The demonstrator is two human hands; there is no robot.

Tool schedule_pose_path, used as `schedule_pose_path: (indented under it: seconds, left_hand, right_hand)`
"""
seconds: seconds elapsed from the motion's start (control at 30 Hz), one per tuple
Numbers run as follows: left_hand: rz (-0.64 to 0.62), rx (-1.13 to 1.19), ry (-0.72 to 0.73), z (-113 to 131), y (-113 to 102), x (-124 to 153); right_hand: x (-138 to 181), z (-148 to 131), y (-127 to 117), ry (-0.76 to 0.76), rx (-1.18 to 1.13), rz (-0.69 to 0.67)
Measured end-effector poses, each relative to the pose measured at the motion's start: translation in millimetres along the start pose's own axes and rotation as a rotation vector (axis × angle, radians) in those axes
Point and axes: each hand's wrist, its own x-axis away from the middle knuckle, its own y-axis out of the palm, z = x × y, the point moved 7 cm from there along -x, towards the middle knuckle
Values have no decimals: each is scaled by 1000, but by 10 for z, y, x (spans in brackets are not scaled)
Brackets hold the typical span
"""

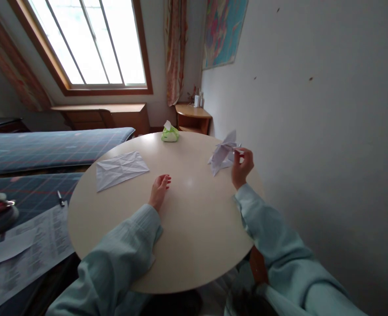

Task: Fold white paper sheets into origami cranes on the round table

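Note:
My right hand (pixel 242 166) is raised over the right side of the round table (pixel 187 228), fingers pinched on a folded white paper figure (pixel 223 152) held just above the tabletop. My left hand (pixel 159 190) rests on the table near its middle, fingers loosely curled together, holding nothing. A creased white sheet of paper (pixel 120 169) lies flat on the table to the left of that hand.
A green tissue pack (pixel 170 133) sits at the table's far edge. Printed papers (pixel 29 248) and a pen (pixel 60 198) lie on the blue plaid bed at left. A wall stands close on the right; a small wooden shelf (pixel 192 116) is behind the table.

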Motion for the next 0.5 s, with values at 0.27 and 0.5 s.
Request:
schedule_pose_path:
  seconds: [0.27, 0.5]
  left_hand:
    - [-27, -69, 20, 0, 24, -10]
    - [-59, -130, 20, -28, 44, -18]
  right_hand:
    - [-24, 802, 326, 39, 209, -379]
    - [19, 993, 466, 145, 245, -440]
